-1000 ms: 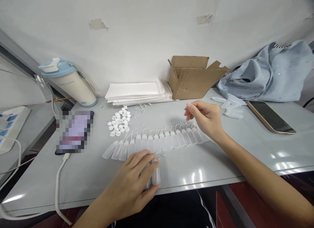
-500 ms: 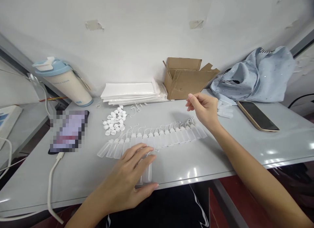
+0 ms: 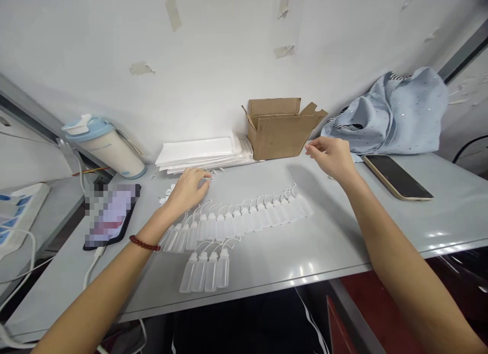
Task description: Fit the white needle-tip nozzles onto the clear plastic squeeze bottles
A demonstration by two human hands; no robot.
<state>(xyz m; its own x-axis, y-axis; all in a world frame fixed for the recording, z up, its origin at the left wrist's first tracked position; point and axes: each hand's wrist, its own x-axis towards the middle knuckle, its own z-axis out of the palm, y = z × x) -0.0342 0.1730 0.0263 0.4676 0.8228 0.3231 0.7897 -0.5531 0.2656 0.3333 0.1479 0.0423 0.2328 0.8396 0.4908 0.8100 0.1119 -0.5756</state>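
My left hand [image 3: 187, 189] hovers over the white caps [image 3: 164, 195], covering most of that pile. Its thumb and fingertips are slightly apart, near a few small thin white pieces [image 3: 217, 172]. To the right of the cardboard box, my right hand [image 3: 333, 158] is closed in a pinch; anything between its fingertips is too small to make out. A long row of small translucent bottles [image 3: 244, 221], each with a thin curved strap at its neck, lies across the middle of the table. A shorter row of several similar bottles [image 3: 206, 272] lies in front of it.
An open cardboard box [image 3: 278, 135] and stacked white sheets or envelopes [image 3: 198, 153] stand against the wall. A tumbler [image 3: 110, 151] and a blurred phone on a cable [image 3: 114, 217] are at left. Another phone [image 3: 396, 176] and a light-blue cloth bag [image 3: 404, 115] are at right.
My left hand has moved away from the front bottles, up to the caps, uncovering the short row. My right hand has shifted slightly right, still pinched. The camera view has tilted.
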